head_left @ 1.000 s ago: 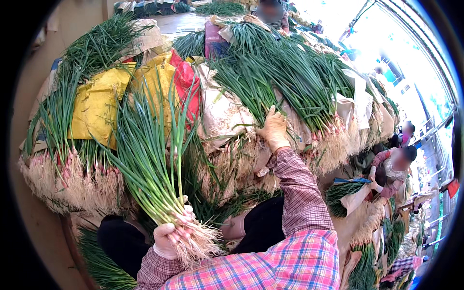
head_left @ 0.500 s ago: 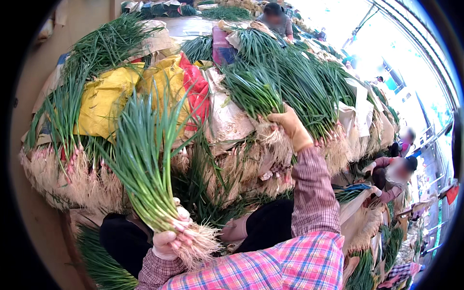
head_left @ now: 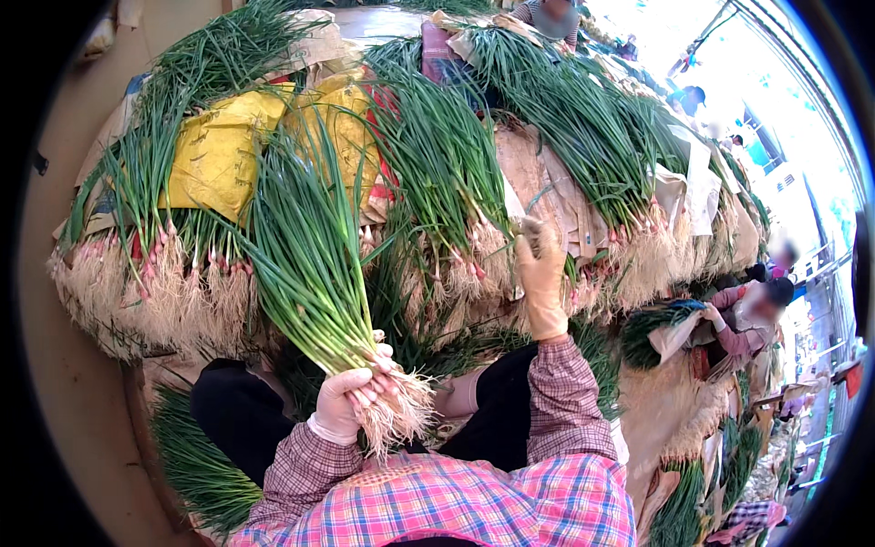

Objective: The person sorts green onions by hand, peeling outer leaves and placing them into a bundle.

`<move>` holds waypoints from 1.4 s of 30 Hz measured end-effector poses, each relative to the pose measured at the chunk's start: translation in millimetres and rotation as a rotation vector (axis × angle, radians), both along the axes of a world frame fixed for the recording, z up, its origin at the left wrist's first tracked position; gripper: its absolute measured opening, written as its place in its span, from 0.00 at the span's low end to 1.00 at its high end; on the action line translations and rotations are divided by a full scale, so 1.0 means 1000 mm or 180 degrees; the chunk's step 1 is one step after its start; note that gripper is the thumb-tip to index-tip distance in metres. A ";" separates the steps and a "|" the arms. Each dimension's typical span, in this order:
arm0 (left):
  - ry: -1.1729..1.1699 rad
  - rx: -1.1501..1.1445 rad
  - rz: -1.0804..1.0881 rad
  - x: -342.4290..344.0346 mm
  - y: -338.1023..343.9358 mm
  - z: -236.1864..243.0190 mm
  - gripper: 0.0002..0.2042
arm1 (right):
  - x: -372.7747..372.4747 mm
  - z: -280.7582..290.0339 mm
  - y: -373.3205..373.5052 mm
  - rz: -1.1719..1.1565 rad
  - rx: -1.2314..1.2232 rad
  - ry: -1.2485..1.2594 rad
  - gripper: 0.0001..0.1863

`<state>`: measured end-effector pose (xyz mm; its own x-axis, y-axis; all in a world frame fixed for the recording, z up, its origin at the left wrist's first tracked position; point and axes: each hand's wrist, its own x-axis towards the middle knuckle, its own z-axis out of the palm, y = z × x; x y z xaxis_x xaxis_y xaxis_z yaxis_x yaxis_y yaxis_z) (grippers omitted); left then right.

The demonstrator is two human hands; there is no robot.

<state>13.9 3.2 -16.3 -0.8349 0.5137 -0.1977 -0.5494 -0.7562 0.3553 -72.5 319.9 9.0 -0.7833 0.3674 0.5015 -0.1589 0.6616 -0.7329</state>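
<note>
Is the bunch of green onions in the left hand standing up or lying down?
Standing up, a bit tilted. The left hand grips the bunch near its white roots, and the green leaves point upward.

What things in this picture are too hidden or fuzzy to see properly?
Head view only:
- Right hand: its fingertips sink into the stacked green onions, so what they pinch is hidden.
- Left hand: grips a bunch of green onions; any tie around it is covered by the fingers.
- People at the right edge: small, blurred, bent by the lens.
- Yellow sacks: contents covered by onions.
</note>
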 end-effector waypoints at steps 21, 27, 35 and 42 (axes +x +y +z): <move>0.0047 0.0238 0.0077 0.007 -0.006 0.001 0.28 | -0.022 -0.033 -0.039 0.0327 -0.1214 -0.1326 0.08; 0.0141 0.0227 0.0021 0.005 -0.006 -0.005 0.27 | -0.031 -0.012 -0.041 0.0498 -0.1420 -0.0294 0.08; 0.0023 0.0095 0.0019 0.003 -0.003 0.003 0.25 | -0.037 -0.039 -0.070 -0.0279 0.2021 -0.0343 0.15; -0.0049 0.0078 -0.0181 0.003 0.001 0.006 0.27 | 0.021 0.009 -0.109 0.1168 -0.2889 -0.1485 0.05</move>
<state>17.0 4.2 -10.4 -0.8011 0.5651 -0.1971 -0.5971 -0.7320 0.3281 -51.3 210.5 18.2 -0.9641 0.1556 -0.2151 0.1847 -0.1889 -0.9645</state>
